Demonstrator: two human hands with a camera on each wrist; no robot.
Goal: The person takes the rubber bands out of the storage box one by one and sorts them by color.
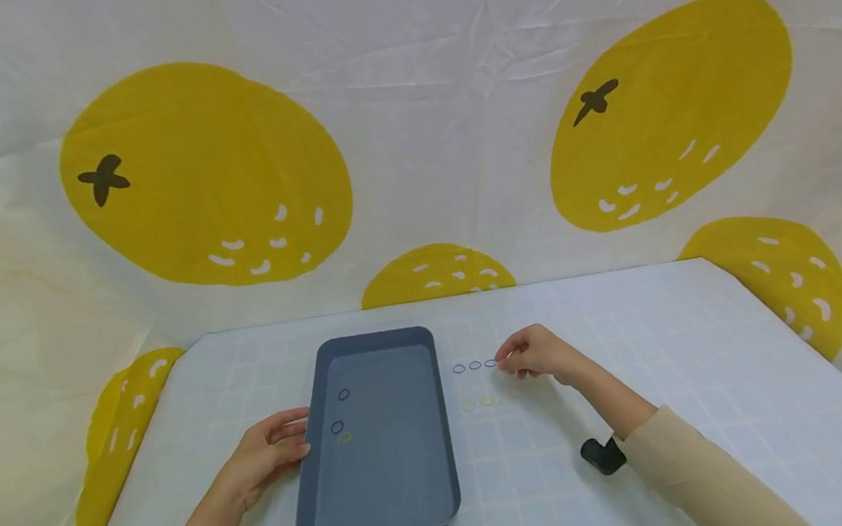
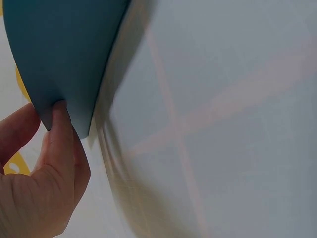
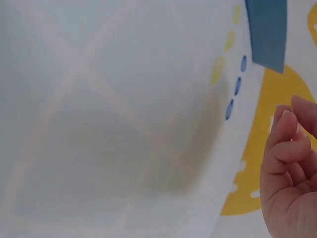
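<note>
A grey-blue tray (image 1: 446, 428) lies on the white gridded table (image 1: 664, 375). Inside it are two small blue rings (image 1: 343, 394) and a yellowish ring (image 1: 344, 438). My left hand (image 1: 268, 456) rests with straight fingers against the tray's left wall; the left wrist view shows a fingertip (image 2: 59, 124) on the tray's outer wall (image 2: 54, 54). Three blue rings (image 1: 475, 365) lie in a row on the table right of the tray. My right hand (image 1: 534, 353) hovers just right of them with curled fingers (image 3: 287, 148). Nothing shows between those fingers.
Two faint yellow rings (image 1: 477, 403) lie on the table below the blue row. A white cloth backdrop with yellow fruit prints (image 1: 203, 173) rises behind and beside the table. A black wrist mount (image 1: 602, 456) sits on my right forearm.
</note>
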